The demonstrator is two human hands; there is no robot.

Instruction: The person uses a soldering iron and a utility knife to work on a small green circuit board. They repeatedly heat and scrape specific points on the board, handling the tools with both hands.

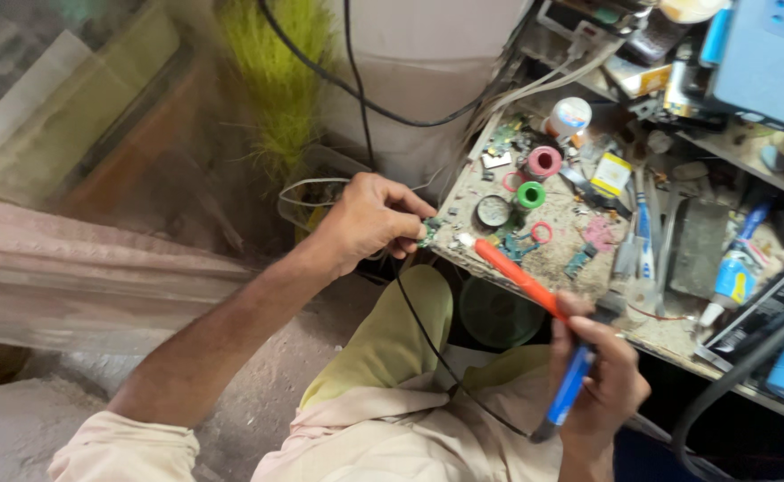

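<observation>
Fingers of right hand (599, 375) gripping soldering iron (535, 295), tip angled up-left, left hand (369, 219) pinching circuit board (429, 230)

Cramped little corner, daylight washing in from the left. Rough grey concrete floor (35, 428) down below, pale pinkish folded cloth (79, 268) along the left side. Scruffy, dust-caked wooden workbench (579, 236) on the right under a cluttered upper shelf (767, 170). Tuft of yellow-green grassy broom bristles (276, 80) against a whitish wall panel (418, 62).
</observation>
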